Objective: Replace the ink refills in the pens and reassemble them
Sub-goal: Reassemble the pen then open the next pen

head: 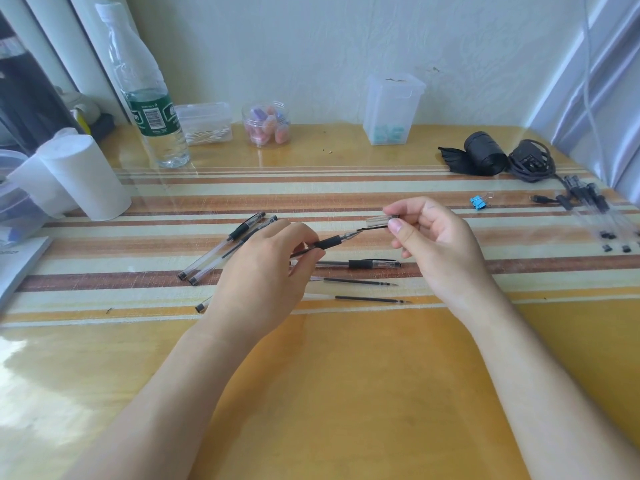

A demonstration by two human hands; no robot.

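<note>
Pinching the cap [381, 221] in your right hand [440, 244] while your left hand [259, 268] grips the pen [329, 243], you may jam the tip [349, 235] if the cap tilts

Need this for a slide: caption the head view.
Left hand grips a black-gripped clear plastic pen; right hand pinches a clear plastic cap near the tip.
</note>
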